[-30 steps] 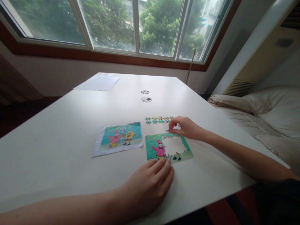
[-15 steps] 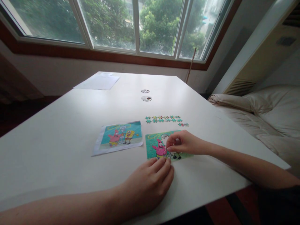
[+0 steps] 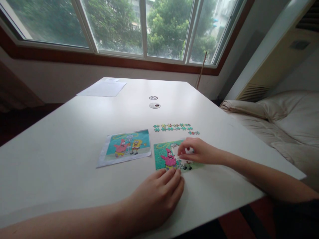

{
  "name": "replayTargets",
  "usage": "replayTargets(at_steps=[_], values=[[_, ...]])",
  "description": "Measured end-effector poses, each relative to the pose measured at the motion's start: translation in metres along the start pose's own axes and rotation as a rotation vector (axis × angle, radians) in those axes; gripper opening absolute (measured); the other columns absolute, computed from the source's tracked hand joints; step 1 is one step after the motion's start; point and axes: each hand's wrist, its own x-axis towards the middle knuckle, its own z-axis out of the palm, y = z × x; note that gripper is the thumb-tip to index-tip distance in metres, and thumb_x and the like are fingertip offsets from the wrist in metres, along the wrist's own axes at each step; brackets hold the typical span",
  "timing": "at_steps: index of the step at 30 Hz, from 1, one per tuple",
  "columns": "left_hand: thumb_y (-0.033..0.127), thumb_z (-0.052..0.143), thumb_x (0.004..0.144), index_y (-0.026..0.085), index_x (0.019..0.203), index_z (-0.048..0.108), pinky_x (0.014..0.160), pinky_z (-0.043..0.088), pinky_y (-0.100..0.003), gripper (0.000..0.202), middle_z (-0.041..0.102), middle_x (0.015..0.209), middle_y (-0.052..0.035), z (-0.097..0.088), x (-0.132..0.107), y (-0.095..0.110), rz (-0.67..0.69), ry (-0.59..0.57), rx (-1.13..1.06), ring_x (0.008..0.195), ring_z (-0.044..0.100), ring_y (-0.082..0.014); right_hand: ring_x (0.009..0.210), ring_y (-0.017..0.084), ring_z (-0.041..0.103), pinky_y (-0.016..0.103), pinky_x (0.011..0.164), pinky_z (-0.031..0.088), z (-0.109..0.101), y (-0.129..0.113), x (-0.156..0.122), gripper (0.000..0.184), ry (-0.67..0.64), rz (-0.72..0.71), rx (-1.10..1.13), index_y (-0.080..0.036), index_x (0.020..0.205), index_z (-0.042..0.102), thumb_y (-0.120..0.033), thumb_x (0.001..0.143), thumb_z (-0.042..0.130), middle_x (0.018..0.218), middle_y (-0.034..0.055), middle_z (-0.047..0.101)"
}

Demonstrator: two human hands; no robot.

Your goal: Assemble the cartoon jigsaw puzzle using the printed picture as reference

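Observation:
A cartoon jigsaw puzzle lies partly assembled on the table, with a pale unfilled patch in its middle. My left hand rests flat at its lower edge, fingertips touching the border. Above the pale patch, my right hand has thumb and index finger curled into a pinch. Anything between those fingertips is too small to make out, and this hand hides the puzzle's right part. Loose puzzle pieces lie in rows just beyond. To the left sits a printed reference picture of the same cartoon figures.
The white table stretches toward a window. White sheets of paper lie at its far left corner. Two small round items sit farther back in the middle. A cream sofa stands beyond the right edge.
My right hand has shifted slightly over the puzzle, its fingertips a little apart from the pink figure, and more of the pale patch shows. My left hand stays in place.

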Motion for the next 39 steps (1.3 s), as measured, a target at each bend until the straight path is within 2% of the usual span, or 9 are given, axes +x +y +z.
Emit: replayTargets(at_steps=[2,6,10,17,22,26,30,35,39], values=[[0.015,0.031,0.090,0.007,0.112,0.054,0.083,0.046,-0.034,0.032,0.058,0.115,-0.0146,0.000,0.000,0.000,0.004,0.002,0.006,0.101,0.054,-0.0248,0.067,0.012,0.055,0.023,0.064,0.041,-0.017,0.015,-0.003,0.016,-0.004,0.038,-0.032,-0.017,0.082,0.065,-0.028,0.081,0.054,0.077,0.0030,0.067],[0.016,0.031,0.090,0.006,0.115,0.052,0.083,0.046,-0.035,0.034,0.057,0.117,-0.0152,0.000,0.000,-0.001,0.016,-0.016,0.002,0.102,0.054,-0.0253,0.066,0.012,0.054,0.023,0.063,0.041,-0.049,0.060,-0.007,0.019,0.025,0.185,-0.165,-0.019,0.086,0.067,-0.031,0.080,0.053,0.077,0.0025,0.066],[0.017,0.032,0.090,0.007,0.116,0.051,0.084,0.046,-0.035,0.034,0.056,0.118,-0.0151,0.000,-0.001,-0.001,0.014,-0.043,-0.004,0.104,0.053,-0.0252,0.064,0.013,0.053,0.023,0.062,0.041,-0.054,0.089,-0.006,0.021,0.085,0.237,-0.236,-0.019,0.086,0.067,-0.034,0.078,0.054,0.077,0.0030,0.066],[0.017,0.033,0.090,0.007,0.115,0.052,0.083,0.046,-0.034,0.033,0.056,0.117,-0.0153,0.000,-0.001,-0.001,0.015,-0.032,0.006,0.103,0.053,-0.0252,0.068,0.014,0.055,0.024,0.064,0.039,-0.038,0.081,0.003,0.017,0.097,0.197,-0.335,-0.019,0.077,0.068,-0.033,0.073,0.059,0.075,0.0034,0.064],[0.016,0.033,0.090,0.007,0.114,0.053,0.082,0.046,-0.033,0.032,0.057,0.116,-0.0143,0.000,-0.001,0.000,0.013,-0.020,0.015,0.102,0.054,-0.0244,0.064,0.014,0.054,0.025,0.064,0.037,-0.041,0.074,0.004,0.028,0.088,0.195,-0.386,-0.018,0.067,0.066,-0.040,0.079,0.054,0.066,0.0034,0.063],[0.017,0.037,0.090,0.010,0.112,0.054,0.081,0.046,-0.034,0.029,0.057,0.117,-0.0133,0.003,-0.002,-0.001,-0.007,0.020,0.054,0.103,0.054,-0.0246,0.069,0.015,0.056,0.025,0.067,0.038,-0.045,0.076,0.002,0.023,0.067,0.144,-0.360,-0.020,0.080,0.067,-0.039,0.078,0.055,0.074,0.0029,0.064],[0.020,0.040,0.090,0.009,0.112,0.054,0.081,0.046,-0.036,0.029,0.057,0.116,-0.0143,0.007,-0.001,-0.003,-0.090,0.063,0.068,0.104,0.054,-0.0250,0.071,0.015,0.057,0.025,0.067,0.039,-0.045,0.081,0.003,0.025,0.007,0.186,-0.341,-0.019,0.086,0.066,-0.040,0.074,0.060,0.079,0.0030,0.064],[0.025,0.037,0.091,0.008,0.118,0.050,0.087,0.044,-0.039,0.034,0.052,0.124,-0.0155,0.007,0.000,-0.005,-0.149,-0.023,0.006,0.110,0.051,-0.0264,0.072,0.015,0.056,0.024,0.066,0.039,-0.048,0.084,0.004,0.027,-0.038,0.219,-0.273,-0.018,0.087,0.063,-0.040,0.072,0.060,0.083,0.0036,0.062],[0.026,0.037,0.091,0.010,0.123,0.046,0.090,0.043,-0.040,0.037,0.051,0.126,-0.0132,0.009,0.001,-0.004,-0.146,-0.088,-0.059,0.113,0.048,-0.0265,0.069,0.014,0.054,0.024,0.062,0.039,-0.053,0.081,0.003,0.026,-0.004,0.234,-0.220,-0.017,0.081,0.059,-0.041,0.070,0.061,0.078,0.0026,0.062]])
